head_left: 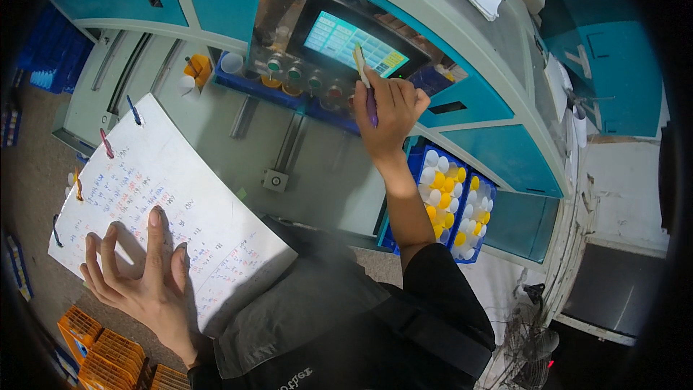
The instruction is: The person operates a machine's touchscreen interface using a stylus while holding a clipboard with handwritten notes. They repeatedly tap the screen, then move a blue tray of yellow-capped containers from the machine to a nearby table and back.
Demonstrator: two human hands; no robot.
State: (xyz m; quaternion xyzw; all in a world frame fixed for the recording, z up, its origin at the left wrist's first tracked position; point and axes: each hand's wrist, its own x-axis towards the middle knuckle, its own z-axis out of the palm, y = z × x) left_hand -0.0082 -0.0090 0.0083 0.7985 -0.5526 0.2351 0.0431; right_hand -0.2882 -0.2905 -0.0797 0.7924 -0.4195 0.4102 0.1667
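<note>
L fingers [154, 249] spread on bound pgs [195, 209], R fingers [382, 89] pinching pen [372, 107], over lit screen [336, 37]

One screen [354, 42]; one pen [372, 107] in front of it; one right hand [390, 112] just below it; one notebook [216, 224], four ties [107, 144], one left hand [148, 285] below-left; two blue crates [460, 209] below-right.

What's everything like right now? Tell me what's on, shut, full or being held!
Screen: lit
Paper pad: written on, tied along one edge
Right hand: gripping the purple stick
Purple stick: tip over the screen
Left hand: spread out on the paper pad
Blue bins: loaded with white and yellow pieces
Blue-green door: shut
</note>
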